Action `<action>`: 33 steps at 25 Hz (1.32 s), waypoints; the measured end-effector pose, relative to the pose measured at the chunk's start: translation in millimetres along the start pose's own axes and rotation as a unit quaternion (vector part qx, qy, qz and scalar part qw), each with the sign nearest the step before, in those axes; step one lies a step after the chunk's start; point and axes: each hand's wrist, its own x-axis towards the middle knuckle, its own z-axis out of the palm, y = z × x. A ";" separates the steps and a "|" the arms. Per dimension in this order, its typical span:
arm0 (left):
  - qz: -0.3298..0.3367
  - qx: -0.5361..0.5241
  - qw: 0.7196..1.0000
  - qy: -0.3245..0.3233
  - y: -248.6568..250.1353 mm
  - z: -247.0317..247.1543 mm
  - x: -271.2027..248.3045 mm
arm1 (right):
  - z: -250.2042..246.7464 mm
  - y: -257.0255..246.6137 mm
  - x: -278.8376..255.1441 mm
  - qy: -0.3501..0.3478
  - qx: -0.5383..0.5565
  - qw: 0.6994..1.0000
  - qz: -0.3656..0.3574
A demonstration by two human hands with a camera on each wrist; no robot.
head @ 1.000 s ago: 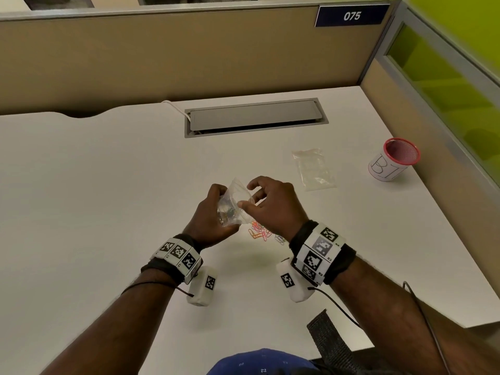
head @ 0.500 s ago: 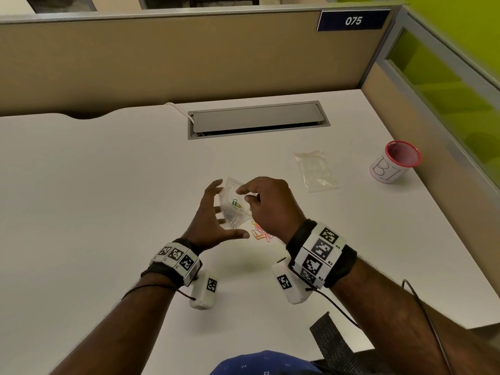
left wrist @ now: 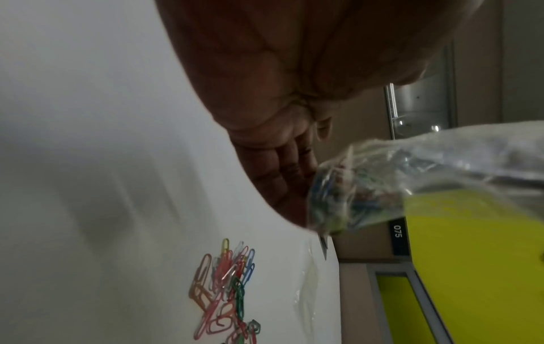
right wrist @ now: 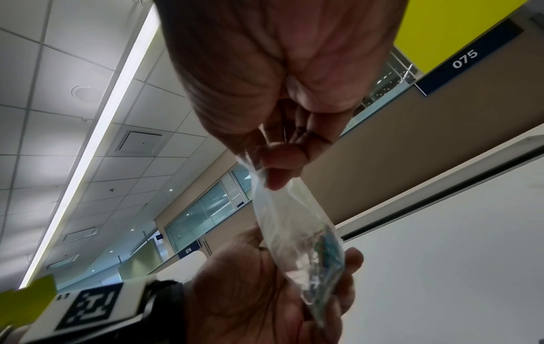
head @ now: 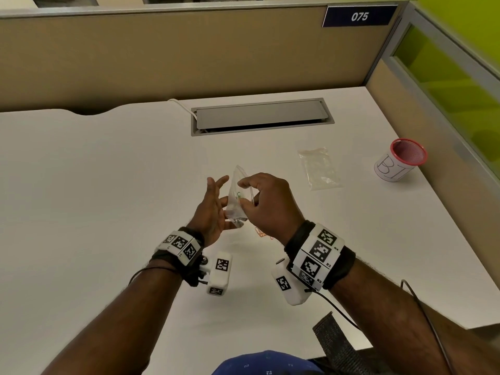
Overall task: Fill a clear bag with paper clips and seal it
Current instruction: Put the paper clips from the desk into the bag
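Note:
My right hand [head: 244, 192] pinches the top of a small clear bag [head: 237, 204] and holds it upright above the white desk [head: 108, 198]. Coloured paper clips lie bunched in the bag's bottom [left wrist: 350, 200]. My left hand [head: 215, 204] stands beside the bag with straight fingers, palm toward it. In the right wrist view the bag's lower end [right wrist: 312, 260] lies across the left palm [right wrist: 253, 291], under the right thumb [right wrist: 279, 172]. A loose pile of paper clips [left wrist: 226, 288] lies on the desk, just showing below my right hand [head: 261, 233].
Spare clear bags [head: 319, 169] lie flat to the right. A red-rimmed cup marked "B1" [head: 397, 163] stands near the right partition. A grey cable hatch [head: 262, 116] with a white cable sits at the back. Beige partitions close the back and right.
My left hand has let go of the bag and opened its fingers. My right hand now holds the bag alone, turned more upright.

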 end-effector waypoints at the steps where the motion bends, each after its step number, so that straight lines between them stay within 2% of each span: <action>1: 0.002 0.019 1.000 0.004 -1.3 -0.2 1.5 | -0.5 0.1 -0.2 -0.003 -0.007 1.000 0.006; 4: 0.015 0.054 0.998 0.021 -6.7 -0.2 4.6 | -4.4 -0.1 1.2 -0.020 -0.025 0.999 0.020; 12: 0.043 0.035 0.995 0.081 -5.5 4.0 11.0 | -5.9 -1.7 2.7 -0.031 -0.030 0.998 0.035; 17: 0.055 0.106 0.991 0.065 -10.8 -7.3 21.2 | -8.6 -2.5 5.6 -0.069 -0.057 0.995 0.040; 20: 0.066 0.111 0.990 0.057 -13.3 -6.1 17.7 | -7.6 -4.3 7.9 -0.080 -0.070 0.994 0.037; 25: 0.157 0.155 0.974 -0.045 -6.0 -0.2 2.4 | -7.8 -5.3 12.7 -0.061 -0.072 0.994 0.047; 27: 0.165 0.193 0.965 -0.067 -6.2 -3.1 2.7 | -9.7 -4.9 13.6 -0.052 -0.061 0.996 0.049; 30: 0.139 0.266 0.953 -0.047 -8.7 -5.6 3.5 | -11.8 -4.7 15.1 -0.055 -0.060 0.995 0.049; 33: 0.145 0.298 0.943 -0.020 -13.0 -9.7 6.7 | -14.4 -5.1 16.7 -0.077 -0.073 0.993 0.045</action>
